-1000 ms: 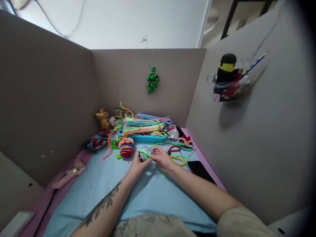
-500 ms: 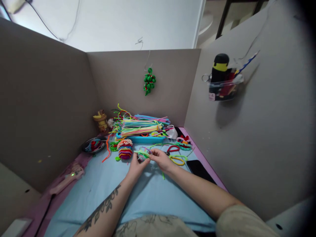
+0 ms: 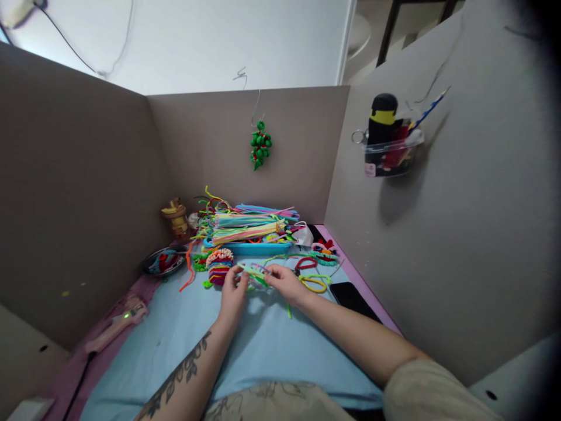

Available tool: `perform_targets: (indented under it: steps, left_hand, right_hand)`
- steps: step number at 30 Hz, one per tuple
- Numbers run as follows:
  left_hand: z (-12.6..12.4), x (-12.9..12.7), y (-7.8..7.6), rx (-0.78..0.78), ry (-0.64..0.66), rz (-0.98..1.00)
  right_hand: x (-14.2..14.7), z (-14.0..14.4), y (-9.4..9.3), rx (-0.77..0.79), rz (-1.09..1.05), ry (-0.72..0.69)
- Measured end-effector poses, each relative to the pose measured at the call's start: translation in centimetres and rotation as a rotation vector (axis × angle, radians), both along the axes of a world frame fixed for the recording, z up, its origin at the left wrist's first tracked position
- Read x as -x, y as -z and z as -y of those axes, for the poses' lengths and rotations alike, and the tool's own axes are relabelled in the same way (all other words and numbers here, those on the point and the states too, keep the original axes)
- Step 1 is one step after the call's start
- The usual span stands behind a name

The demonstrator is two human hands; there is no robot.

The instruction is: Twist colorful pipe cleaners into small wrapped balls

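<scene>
A small green pipe-cleaner piece [image 3: 254, 273], seemingly coiled, held above the cloth.

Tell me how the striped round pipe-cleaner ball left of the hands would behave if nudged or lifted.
The striped ball looks wound from fuzzy pipe cleaners, so it is probably light and soft to the grip. Its rounded shape suggests it might roll a little on the blue cloth, though the fuzz would likely stop it quickly. The left hand sits just beside it.

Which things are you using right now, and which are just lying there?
In use: left hand, right hand, green pipe-cleaner piece held between them.

Lying about: pipe-cleaner pile, striped ball, yellow loop, phone, glue gun.
</scene>
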State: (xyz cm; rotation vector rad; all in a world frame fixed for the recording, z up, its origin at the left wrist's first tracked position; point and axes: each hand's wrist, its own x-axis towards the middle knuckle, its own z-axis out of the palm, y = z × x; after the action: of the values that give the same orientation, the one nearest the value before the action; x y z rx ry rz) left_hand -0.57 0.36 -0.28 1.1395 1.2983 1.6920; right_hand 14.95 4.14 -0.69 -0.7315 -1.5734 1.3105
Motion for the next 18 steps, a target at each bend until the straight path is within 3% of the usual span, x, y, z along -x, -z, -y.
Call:
perform_targets:
  steps: [6, 18]
  left_hand:
    - [-0.07, 0.48, -0.50, 0.063, 0.146, 0.193]
    - [-0.19, 0.55, -0.76, 0.212, 0.171, 0.349]
  right_hand:
    - [-0.32, -0.14, -0.21, -0.145, 0.153, 0.018]
    - [0.14, 0.19, -0.50, 0.007, -0.011, -0.131]
